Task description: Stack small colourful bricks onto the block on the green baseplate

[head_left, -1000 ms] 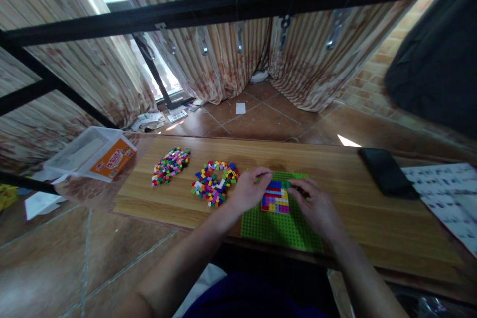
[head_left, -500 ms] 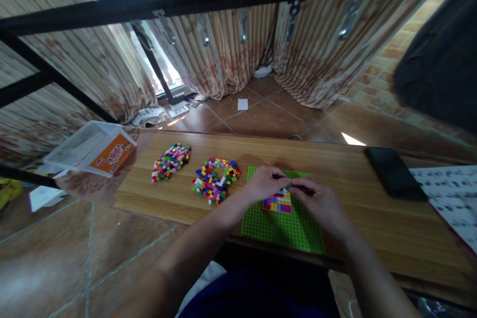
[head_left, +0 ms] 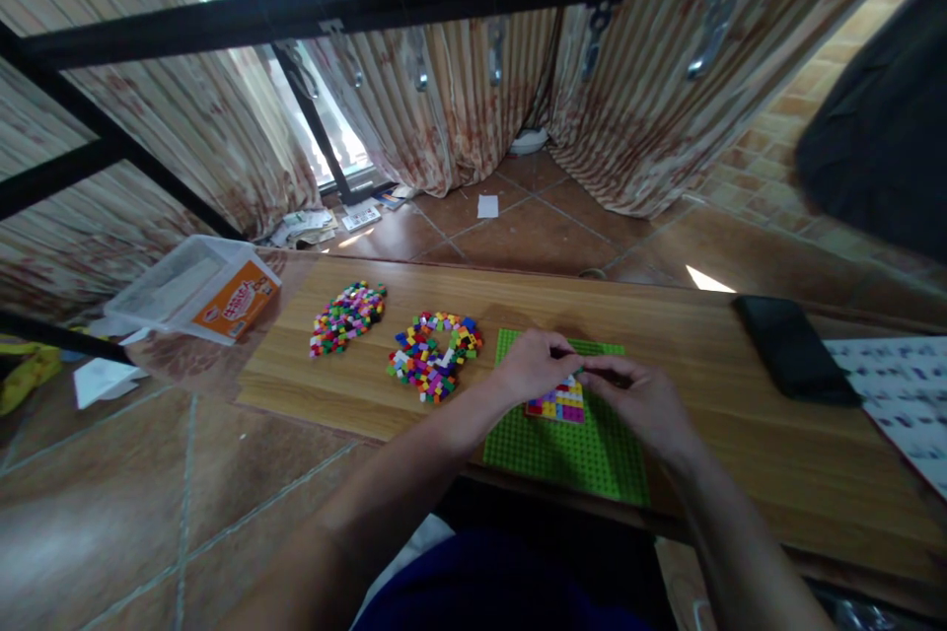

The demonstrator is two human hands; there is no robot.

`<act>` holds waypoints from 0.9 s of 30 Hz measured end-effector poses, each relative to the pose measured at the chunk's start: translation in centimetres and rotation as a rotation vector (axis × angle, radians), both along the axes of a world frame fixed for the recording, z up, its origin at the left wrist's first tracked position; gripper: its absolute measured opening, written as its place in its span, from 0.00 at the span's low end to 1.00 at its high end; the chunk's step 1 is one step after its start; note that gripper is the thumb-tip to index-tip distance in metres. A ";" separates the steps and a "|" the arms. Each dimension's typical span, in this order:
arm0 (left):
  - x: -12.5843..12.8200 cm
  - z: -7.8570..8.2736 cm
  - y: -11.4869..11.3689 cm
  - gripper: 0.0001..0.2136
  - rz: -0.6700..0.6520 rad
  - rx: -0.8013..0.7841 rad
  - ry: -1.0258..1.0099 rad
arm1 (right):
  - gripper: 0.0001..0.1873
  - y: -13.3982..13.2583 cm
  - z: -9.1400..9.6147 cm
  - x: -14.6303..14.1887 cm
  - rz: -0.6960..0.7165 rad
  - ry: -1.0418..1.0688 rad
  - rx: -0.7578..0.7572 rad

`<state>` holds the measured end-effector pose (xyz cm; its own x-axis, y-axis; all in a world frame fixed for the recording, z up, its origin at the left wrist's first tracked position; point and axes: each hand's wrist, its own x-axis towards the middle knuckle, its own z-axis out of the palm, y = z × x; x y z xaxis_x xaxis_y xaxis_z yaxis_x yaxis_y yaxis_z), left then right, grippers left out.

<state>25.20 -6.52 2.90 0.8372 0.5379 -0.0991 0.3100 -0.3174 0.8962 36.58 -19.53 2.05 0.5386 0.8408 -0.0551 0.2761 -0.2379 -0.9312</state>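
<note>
Two hands meet over a block of small bricks (head_left: 558, 408), which lies on our green board (head_left: 569, 461), between its left and right edges and nearer its far edge. Our left hand (head_left: 534, 365) comes in from the board's left edge with its fingers drawn narrow; our right hand (head_left: 637, 398) reaches from the right edge, thumb and finger narrow too. Their tips come together above the far part of the block. Something tiny and green seems to show there, but we cannot tell whether it is a brick or which hand grips it.

For such fine fingertip work, we judge it best to line up any piece squarely with the studs, then press straight down with even force, since a tilted push could lift its neighbours. Our own fingers cover the far rows, so spreading them a little would help us check the fit. The board lies by the near edge of the table (head_left: 699, 365), so a steadying wrist seems wise. Just off the board's left edge sits one brick heap (head_left: 429, 377); a second pile (head_left: 346, 317) lies closer to the table's left edge, both within easy reach.
</note>
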 end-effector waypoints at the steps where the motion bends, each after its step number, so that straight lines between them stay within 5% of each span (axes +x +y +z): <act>1: 0.0 0.0 -0.1 0.12 0.003 0.008 -0.006 | 0.15 0.0 -0.1 0.0 0.000 0.011 0.004; 6: -0.5 -0.1 -0.1 0.11 0.013 -0.007 -0.093 | 0.20 -0.8 -0.6 -0.1 -0.052 0.034 0.004; 10: -2.1 0.0 0.2 0.16 0.143 -0.088 -0.219 | 0.24 -1.7 -0.6 0.1 -0.187 0.014 0.010; 16: -7.2 -0.1 -0.1 0.14 0.376 -0.175 -0.302 | 0.25 -0.7 -0.3 -0.9 -0.259 -0.001 0.012; 27: -15.9 -1.3 -2.1 0.09 0.562 -0.146 -0.179 | 0.22 0.4 -0.6 -2.5 -0.338 -0.119 -0.122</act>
<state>9.30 -8.58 1.61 0.4398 0.8937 -0.0886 0.2346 -0.0191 0.9719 34.12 -19.10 1.41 0.7932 0.6056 -0.0637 0.2680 -0.4411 -0.8565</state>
